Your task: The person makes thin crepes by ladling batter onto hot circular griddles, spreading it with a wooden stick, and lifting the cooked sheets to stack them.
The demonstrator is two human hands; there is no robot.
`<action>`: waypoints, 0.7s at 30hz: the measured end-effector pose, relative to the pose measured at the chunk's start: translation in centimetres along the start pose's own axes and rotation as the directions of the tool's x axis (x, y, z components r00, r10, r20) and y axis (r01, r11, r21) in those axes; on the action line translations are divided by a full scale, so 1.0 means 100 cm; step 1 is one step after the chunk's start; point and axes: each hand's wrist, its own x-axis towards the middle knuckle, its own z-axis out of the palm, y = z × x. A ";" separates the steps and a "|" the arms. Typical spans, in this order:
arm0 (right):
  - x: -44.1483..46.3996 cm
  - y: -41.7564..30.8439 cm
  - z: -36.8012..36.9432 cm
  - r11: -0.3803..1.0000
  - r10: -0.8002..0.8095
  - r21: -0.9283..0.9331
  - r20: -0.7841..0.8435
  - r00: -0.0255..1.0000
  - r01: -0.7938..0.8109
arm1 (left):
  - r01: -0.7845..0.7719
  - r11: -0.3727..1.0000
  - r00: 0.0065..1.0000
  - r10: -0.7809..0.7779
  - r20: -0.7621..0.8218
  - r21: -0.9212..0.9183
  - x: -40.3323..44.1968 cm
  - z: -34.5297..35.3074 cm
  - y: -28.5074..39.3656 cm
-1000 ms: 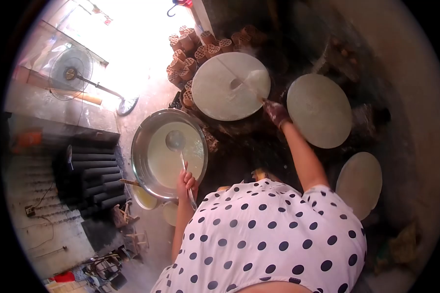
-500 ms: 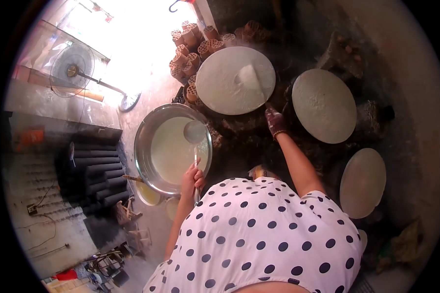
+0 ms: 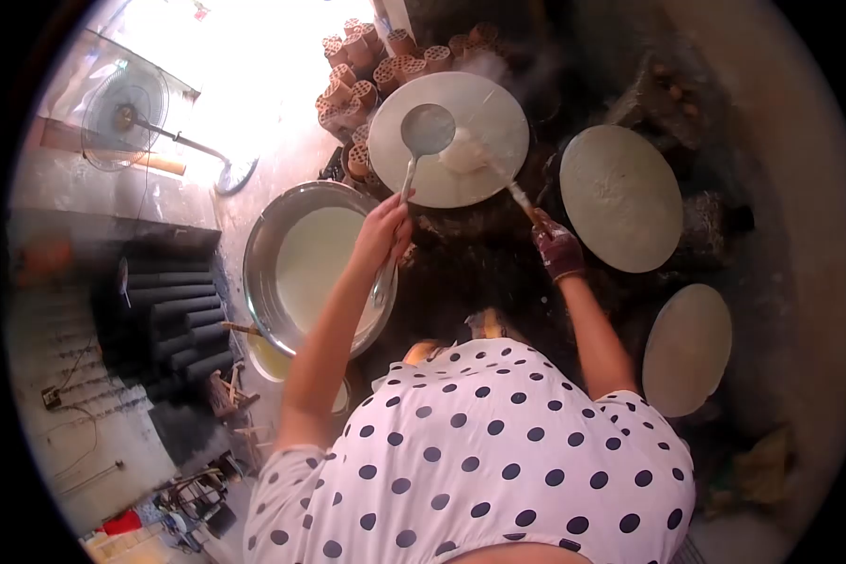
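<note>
My left hand [image 3: 383,230] grips the handle of a metal ladle [image 3: 429,130], whose round bowl is over the left part of a pale round surface [image 3: 395,179]. In a dark, stained glove, my right hand [image 3: 558,248] is closed on the wooden handle of a spreading tool [image 3: 521,197]. The far end of that tool reaches a whitish mound near the middle of the same round surface. Below my left forearm stands a wide metal basin [image 3: 259,273] of pale liquid [image 3: 312,263].
Two more pale discs lie to the right, one upper [image 3: 620,199] and one lower [image 3: 688,350]. Reddish perforated cylinders [image 3: 352,99] are piled at the top. Dark cylinders [image 3: 183,310] are stacked at the left, below a standing fan [image 3: 127,117].
The ladle has moved from over the basin, up and right, to over the round surface. My right hand has shifted slightly right and down, and its tool now shows clearly.
</note>
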 end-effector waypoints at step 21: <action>0.043 -0.059 0.051 0.978 -0.123 0.199 0.299 0.946 0.064 | 0.186 0.868 0.952 -0.275 -0.134 -0.460 -0.031 0.005 0.008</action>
